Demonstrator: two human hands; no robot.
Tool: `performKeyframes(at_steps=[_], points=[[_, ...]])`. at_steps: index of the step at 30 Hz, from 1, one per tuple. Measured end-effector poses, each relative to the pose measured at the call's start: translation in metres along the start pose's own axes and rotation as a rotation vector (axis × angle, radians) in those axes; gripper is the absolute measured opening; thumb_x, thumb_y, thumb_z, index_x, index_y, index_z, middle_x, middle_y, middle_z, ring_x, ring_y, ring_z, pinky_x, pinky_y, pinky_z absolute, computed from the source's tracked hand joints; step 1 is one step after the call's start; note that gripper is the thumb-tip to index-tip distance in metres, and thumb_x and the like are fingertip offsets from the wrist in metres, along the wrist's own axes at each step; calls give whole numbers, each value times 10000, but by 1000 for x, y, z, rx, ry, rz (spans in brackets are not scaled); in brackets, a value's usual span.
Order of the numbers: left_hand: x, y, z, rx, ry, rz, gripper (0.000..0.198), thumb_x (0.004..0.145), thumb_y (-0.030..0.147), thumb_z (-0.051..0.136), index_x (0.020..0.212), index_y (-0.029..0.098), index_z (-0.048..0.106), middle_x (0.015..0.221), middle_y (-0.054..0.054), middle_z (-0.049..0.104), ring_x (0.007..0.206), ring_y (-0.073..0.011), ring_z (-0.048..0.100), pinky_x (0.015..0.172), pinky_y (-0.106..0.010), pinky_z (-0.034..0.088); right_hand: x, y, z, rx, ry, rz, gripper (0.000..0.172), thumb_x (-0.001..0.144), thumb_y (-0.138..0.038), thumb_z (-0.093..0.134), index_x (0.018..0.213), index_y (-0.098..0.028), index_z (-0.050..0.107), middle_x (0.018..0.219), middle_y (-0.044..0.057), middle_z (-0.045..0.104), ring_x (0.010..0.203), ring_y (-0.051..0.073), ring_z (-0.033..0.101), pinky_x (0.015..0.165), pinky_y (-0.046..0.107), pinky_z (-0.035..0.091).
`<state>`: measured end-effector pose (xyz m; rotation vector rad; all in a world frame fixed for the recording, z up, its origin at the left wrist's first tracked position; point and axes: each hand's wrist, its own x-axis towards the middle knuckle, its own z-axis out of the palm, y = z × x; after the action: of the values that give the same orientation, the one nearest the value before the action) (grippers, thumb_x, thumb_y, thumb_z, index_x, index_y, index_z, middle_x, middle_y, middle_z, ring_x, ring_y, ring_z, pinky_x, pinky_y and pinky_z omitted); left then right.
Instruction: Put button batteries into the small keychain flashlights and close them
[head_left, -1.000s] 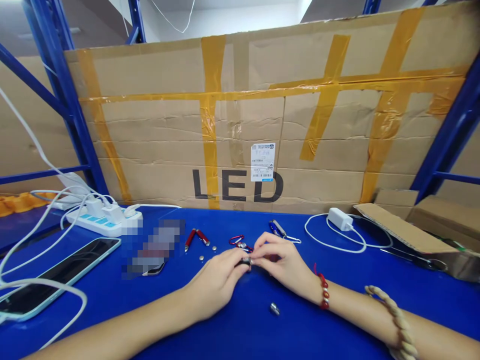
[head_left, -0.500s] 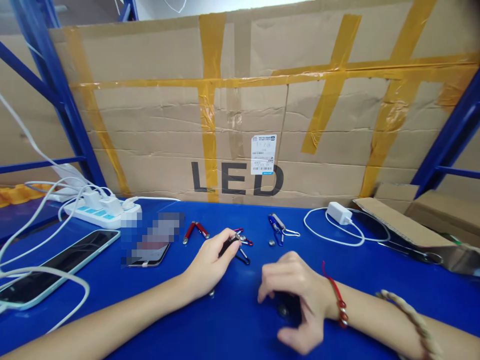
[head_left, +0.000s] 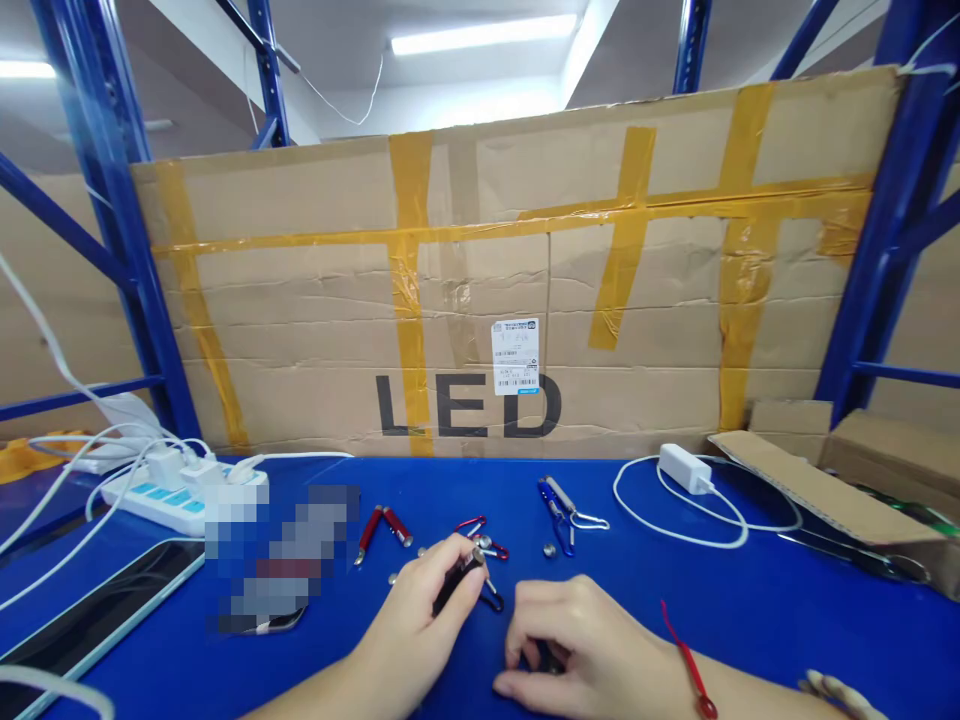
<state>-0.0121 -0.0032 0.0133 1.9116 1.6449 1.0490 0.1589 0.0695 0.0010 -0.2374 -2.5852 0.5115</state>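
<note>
My left hand (head_left: 439,610) is closed round a small black cylinder (head_left: 457,580) with a metal end, near the middle of the blue table. To its right, my right hand (head_left: 559,640) rests low on the table with curled fingers; a small dark object shows partly under them, too hidden to name. A black carabiner (head_left: 491,598) lies just beyond my left hand, near red carabiners (head_left: 491,547). Two red cylinders (head_left: 397,527) lie farther left. Blue and silver carabiner pieces (head_left: 559,510) lie behind my right hand, beside a small round metal piece (head_left: 550,550).
A white power strip (head_left: 169,495) with cables and a phone (head_left: 97,610) lie at the left, beside a blurred phone (head_left: 281,620). A white charger (head_left: 684,468), scissors (head_left: 862,555) and an open carton (head_left: 832,490) are at the right. Large cardboard (head_left: 337,330) stands behind.
The view has tilted up. The fingers of my right hand have drawn together over the small dark object. My left hand still holds the black cylinder.
</note>
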Motion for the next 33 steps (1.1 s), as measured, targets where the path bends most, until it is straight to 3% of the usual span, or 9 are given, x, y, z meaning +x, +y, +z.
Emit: performKeyframes(at_steps=[8, 19, 27, 33], points=[[0, -1, 1, -11, 11, 3, 280, 875, 396, 349, 803, 177, 508, 778, -17, 539, 744, -152, 481, 712, -249, 373, 1, 5, 1, 40, 40, -12, 181, 799, -335, 594, 806, -168, 665, 734, 12, 591, 548, 55, 514, 535, 145, 408], [1, 3, -1, 13, 7, 31, 255, 878, 365, 363, 764, 174, 488, 740, -5, 541, 703, -139, 483, 670, -239, 373, 1, 2, -1, 8, 75, 93, 130, 791, -196, 550, 899, -191, 622, 896, 37, 590, 785, 117, 578, 725, 222, 466], [-1, 3, -2, -4, 1, 52, 230, 876, 329, 378, 768, 171, 506, 741, -2, 555, 700, -131, 492, 661, -230, 379, 1, 3, -1, -14, 79, 49, 199, 814, -124, 460, 908, -201, 618, 885, 40, 602, 778, 117, 579, 707, 221, 466], [-1, 2, -2, 11, 6, 55, 229, 878, 316, 373, 782, 168, 518, 756, -9, 568, 708, -136, 499, 669, -235, 383, 2, -2, -3, -113, 117, 133, 216, 770, -171, 525, 954, -218, 627, 954, 45, 597, 786, 130, 580, 668, 219, 470]])
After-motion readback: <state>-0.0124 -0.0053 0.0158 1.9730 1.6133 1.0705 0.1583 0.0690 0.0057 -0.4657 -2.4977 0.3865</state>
